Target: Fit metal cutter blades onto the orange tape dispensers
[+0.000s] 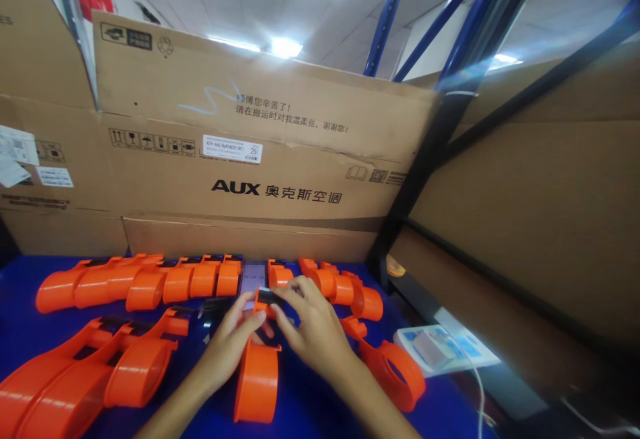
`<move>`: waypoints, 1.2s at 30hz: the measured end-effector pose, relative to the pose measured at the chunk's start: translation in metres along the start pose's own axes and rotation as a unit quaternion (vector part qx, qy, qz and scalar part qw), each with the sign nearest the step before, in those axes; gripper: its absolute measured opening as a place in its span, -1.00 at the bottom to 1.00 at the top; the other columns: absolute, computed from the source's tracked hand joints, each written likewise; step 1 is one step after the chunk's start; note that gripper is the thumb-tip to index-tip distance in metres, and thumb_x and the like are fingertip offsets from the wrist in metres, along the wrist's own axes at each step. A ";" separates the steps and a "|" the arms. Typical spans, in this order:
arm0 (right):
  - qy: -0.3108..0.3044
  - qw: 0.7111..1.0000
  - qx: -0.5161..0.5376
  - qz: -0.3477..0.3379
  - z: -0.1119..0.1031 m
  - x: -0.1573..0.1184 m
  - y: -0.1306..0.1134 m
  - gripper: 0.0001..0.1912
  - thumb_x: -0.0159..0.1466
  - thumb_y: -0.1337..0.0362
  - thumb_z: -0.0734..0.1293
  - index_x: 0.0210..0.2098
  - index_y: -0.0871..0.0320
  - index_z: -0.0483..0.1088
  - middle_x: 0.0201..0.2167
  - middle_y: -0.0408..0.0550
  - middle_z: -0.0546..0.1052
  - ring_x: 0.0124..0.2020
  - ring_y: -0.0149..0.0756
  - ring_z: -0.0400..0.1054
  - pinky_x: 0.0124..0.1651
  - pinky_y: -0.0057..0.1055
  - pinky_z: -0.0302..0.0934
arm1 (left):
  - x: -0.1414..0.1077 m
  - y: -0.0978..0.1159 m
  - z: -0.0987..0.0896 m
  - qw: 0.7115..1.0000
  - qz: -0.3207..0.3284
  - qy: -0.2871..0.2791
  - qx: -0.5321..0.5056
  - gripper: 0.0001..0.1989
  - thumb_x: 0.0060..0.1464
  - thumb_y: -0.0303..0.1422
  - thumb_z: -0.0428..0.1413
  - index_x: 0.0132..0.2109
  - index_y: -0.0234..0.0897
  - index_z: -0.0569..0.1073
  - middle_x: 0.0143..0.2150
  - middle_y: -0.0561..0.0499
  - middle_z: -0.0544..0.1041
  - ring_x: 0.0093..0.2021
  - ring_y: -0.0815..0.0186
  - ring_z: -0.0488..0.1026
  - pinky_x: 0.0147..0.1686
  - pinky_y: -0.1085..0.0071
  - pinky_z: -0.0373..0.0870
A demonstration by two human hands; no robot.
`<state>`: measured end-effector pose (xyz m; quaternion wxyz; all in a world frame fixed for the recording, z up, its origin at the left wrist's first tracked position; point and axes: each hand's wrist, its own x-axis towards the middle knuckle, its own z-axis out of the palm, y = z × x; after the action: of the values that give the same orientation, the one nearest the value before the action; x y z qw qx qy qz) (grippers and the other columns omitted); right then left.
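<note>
Low in the middle, an orange plastic part with a wide round band [257, 385] hangs with its band toward me and its narrow end up between my hands. My left hand [235, 332] is closed around that narrow end, thumb in front. From the other side my right hand [310, 322] pinches a small black piece [270, 297] at the top of the narrow end. Whether the black piece is fixed to the orange part or loose, I cannot tell. Just left of my left hand, some dark thin pieces [217, 307] lie on the blue surface.
Similar orange parts [145, 289] with black ends line the back left; more [343, 287] stand at the back right and front left [140, 369]. Behind my hands is a phone-like screen [253, 277]. A cardboard wall [280, 159] bounds the blue table [195, 385]; a white box [440, 349] sits right.
</note>
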<state>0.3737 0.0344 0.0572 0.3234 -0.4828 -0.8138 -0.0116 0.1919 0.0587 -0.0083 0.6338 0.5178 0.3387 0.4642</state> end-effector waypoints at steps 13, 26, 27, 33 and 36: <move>-0.183 0.963 -0.174 0.096 -0.029 -0.015 0.038 -0.91 0.23 0.31 0.40 -0.26 0.08 0.54 -0.25 0.03 0.52 -0.13 -0.07 0.36 -0.05 -0.18 0.22 | -0.004 0.012 0.001 0.986 -0.058 0.024 -0.152 -0.66 0.09 -0.20 0.22 -0.05 -0.16 0.32 -0.38 0.07 0.60 -0.47 0.12 0.63 -0.53 0.32 0.51; -0.232 0.934 -0.242 0.124 -0.003 -0.022 0.045 -0.57 0.17 0.25 0.46 0.04 0.17 0.46 -0.10 0.20 0.49 -0.02 0.11 0.31 0.03 -0.09 0.12 | -0.005 0.009 0.002 0.988 -0.051 0.034 -0.139 -0.71 0.13 -0.20 0.20 -0.07 -0.16 0.32 -0.39 0.08 0.58 -0.49 0.15 0.62 -0.56 0.37 0.48; -0.231 0.934 -0.242 0.125 -0.001 -0.022 0.046 -0.56 0.18 0.25 0.46 0.04 0.18 0.45 -0.10 0.21 0.49 -0.01 0.12 0.31 0.03 -0.08 0.12 | -0.004 0.010 0.002 0.989 -0.049 0.033 -0.138 -0.72 0.14 -0.21 0.19 -0.07 -0.16 0.33 -0.38 0.08 0.58 -0.49 0.16 0.61 -0.56 0.37 0.48; -0.226 0.941 -0.221 0.120 0.002 -0.022 0.046 -0.63 0.14 0.30 0.48 -0.06 0.16 0.45 -0.11 0.17 0.47 -0.03 0.08 0.32 0.00 -0.11 0.14 | -0.003 0.007 0.004 0.990 -0.046 0.032 -0.132 -0.72 0.14 -0.21 0.20 -0.07 -0.16 0.34 -0.36 0.08 0.58 -0.50 0.16 0.61 -0.55 0.36 0.49; -0.221 0.949 -0.199 0.107 0.001 -0.023 0.041 -0.67 0.15 0.29 0.47 -0.09 0.12 0.42 -0.09 0.10 0.47 -0.04 0.01 0.33 0.00 -0.18 0.17 | -0.003 0.007 0.004 0.990 -0.044 0.030 -0.130 -0.72 0.14 -0.22 0.20 -0.08 -0.17 0.34 -0.36 0.08 0.57 -0.50 0.18 0.61 -0.52 0.34 0.50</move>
<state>0.4134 0.0384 0.0322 0.0322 -0.6118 -0.7897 -0.0315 0.1925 0.0549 -0.0005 0.7049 0.4015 0.3173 0.4912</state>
